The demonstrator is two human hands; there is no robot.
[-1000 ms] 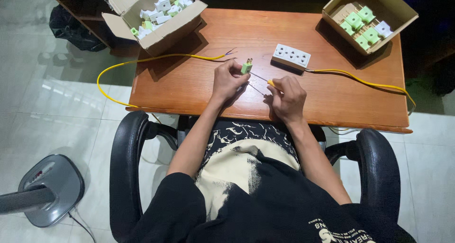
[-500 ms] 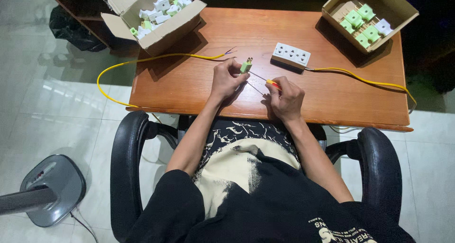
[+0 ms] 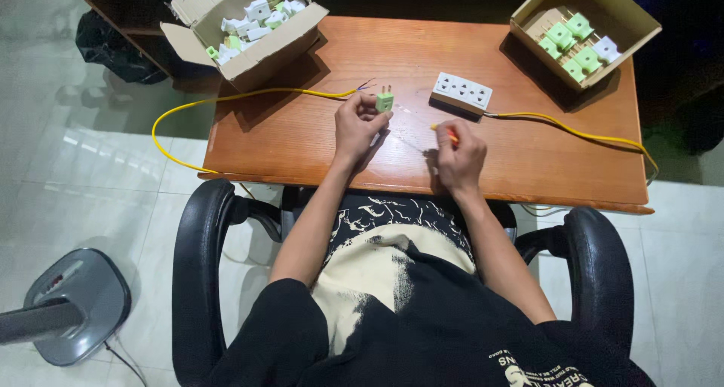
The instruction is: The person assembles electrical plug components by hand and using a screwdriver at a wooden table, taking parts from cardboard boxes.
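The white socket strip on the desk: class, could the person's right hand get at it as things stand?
Probably yes. The socket strip lies just beyond the right hand, with bare desk between them. The hand already holds a screwdriver, so it would have to put that down first.

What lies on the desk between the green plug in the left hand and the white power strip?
In the head view, only bare wooden desk separates the green plug, held by the left hand, from the white power strip.

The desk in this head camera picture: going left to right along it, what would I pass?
Open cardboard box of white and green parts → left hand holding a green plug → right hand gripping an orange-handled tool → white socket strip → cardboard box of green plugs.
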